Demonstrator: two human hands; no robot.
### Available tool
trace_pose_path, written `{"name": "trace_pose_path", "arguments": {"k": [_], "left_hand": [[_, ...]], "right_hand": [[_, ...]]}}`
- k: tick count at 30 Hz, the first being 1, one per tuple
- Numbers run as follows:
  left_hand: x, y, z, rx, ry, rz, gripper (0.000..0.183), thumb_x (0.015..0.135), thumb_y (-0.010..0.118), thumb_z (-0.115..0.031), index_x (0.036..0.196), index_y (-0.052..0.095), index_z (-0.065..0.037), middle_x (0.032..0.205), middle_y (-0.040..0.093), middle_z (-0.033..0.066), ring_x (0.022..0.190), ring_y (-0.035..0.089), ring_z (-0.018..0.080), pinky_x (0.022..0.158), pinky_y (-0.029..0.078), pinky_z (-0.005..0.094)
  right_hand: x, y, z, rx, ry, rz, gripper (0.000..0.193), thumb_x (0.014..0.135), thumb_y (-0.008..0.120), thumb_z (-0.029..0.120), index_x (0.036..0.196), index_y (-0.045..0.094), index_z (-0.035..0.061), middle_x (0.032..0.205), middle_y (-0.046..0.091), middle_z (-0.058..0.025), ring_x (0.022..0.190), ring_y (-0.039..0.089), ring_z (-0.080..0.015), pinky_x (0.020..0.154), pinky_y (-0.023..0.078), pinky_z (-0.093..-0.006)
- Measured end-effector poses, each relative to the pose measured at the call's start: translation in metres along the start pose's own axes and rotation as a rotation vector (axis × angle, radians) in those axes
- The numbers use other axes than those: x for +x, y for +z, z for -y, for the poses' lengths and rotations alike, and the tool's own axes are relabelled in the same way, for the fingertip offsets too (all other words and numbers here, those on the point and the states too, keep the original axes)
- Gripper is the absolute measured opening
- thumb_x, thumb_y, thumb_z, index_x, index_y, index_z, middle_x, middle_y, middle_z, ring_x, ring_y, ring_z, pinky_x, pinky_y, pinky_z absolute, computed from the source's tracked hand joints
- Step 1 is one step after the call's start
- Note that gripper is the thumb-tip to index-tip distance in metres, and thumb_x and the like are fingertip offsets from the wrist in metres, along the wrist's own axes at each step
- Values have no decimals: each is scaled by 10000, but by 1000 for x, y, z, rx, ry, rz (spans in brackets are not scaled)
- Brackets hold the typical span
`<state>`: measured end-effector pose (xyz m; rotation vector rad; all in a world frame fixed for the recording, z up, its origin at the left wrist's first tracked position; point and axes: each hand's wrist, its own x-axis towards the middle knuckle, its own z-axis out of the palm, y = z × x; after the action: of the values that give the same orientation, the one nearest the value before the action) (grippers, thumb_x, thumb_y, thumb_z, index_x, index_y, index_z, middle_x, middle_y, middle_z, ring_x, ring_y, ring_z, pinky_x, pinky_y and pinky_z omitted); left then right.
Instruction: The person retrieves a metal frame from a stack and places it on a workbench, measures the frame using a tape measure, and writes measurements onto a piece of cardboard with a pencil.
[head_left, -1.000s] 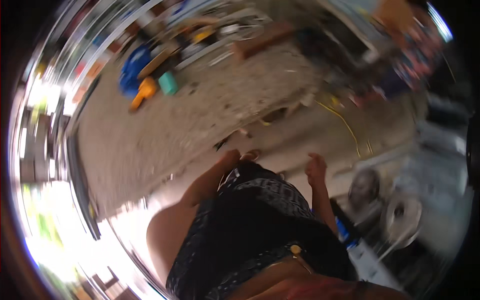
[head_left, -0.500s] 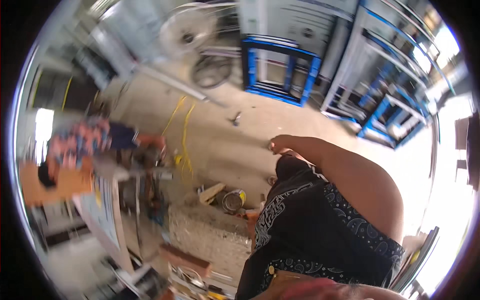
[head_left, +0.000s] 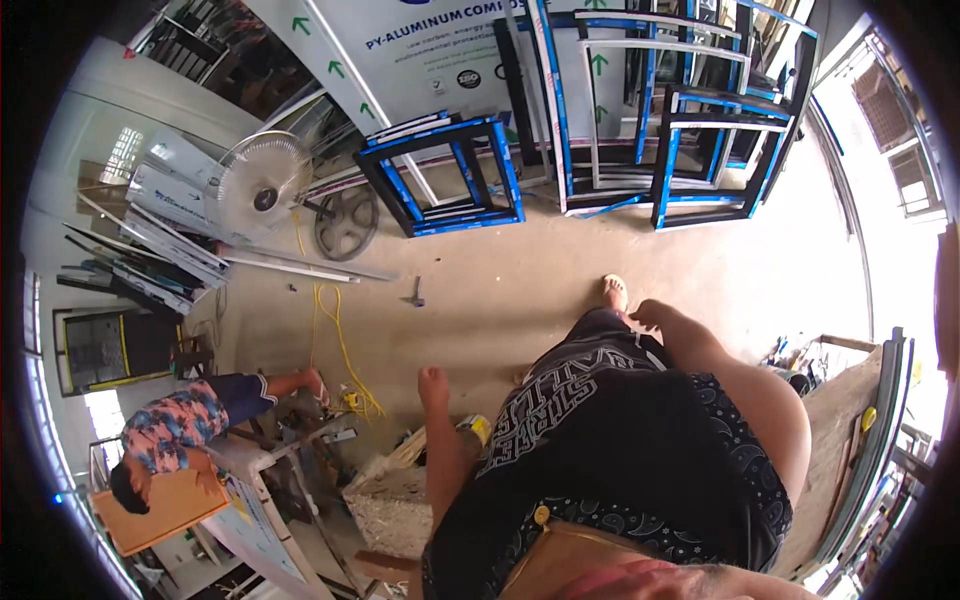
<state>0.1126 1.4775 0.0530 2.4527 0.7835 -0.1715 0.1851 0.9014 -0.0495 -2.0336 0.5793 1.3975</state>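
Observation:
My left hand (head_left: 433,383) is held out in front of me over the floor, its fingers closed with nothing visible in them. My right hand (head_left: 647,315) hangs by my right leg, close to my foot (head_left: 615,293). Its fingers are loosely bent and partly apart, and I see nothing in them. Neither hand touches any object. Ahead on the bare floor lies a small dark hammer-shaped tool (head_left: 418,291). Nearest my left forearm is a can with a yellow label (head_left: 476,432), partly hidden behind it.
Blue-and-black window frames (head_left: 440,180) lean against large panels ahead. A standing fan (head_left: 265,190) and long metal bars (head_left: 300,266) are at the left. A yellow cord (head_left: 345,350) crosses the floor. At left, another person (head_left: 175,430) bends over an orange-brown board (head_left: 150,510).
My view has turned to the right and steadied; the frames now show sharply. My left hand has come into sight, and my foot now shows beyond my right hand.

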Motion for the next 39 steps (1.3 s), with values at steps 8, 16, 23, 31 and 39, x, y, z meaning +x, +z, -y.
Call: {"name": "trace_pose_path", "arguments": {"k": [8,16,23,31,39], "left_hand": [[-2,171,-129,426,502,863,361,932,521,-306,1080,637,2,1015,662,267,1003,630,399,862,511,456],[78,221,-266,-143,207,756,398,909,626,-404,971,663,-13,876,700,149,827,673,281,772,520,404],[203,198,-362,-72,558,508,242,915,648,-258,1000,644,-31,843,683,58,754,613,158,712,512,342],[409,175,-542,-181,575,554,256,941,622,-268,1035,631,-30,921,708,129,885,689,245,785,524,352],[588,188,-706,-152,739,427,266,924,597,-289,938,612,-25,911,688,178,880,663,360,752,522,428]], "right_hand": [[24,-177,-47,-376,-673,-320,353,885,631,434,917,682,86,757,687,-120,690,640,-239,642,522,-382],[-37,-342,9,962,-401,-420,336,943,581,419,1091,620,120,982,643,-11,799,599,-132,634,461,-292],[-104,-439,142,1049,-723,-393,291,969,583,345,1117,605,96,1025,655,-24,829,607,-116,705,462,-267],[-148,-632,406,699,-1249,-731,247,979,583,239,1054,621,7,859,616,-32,782,540,-96,711,439,-248],[-108,-824,649,-225,-870,-1578,493,888,627,378,1237,559,37,1266,596,-175,1188,548,-349,1014,431,-482]]}}
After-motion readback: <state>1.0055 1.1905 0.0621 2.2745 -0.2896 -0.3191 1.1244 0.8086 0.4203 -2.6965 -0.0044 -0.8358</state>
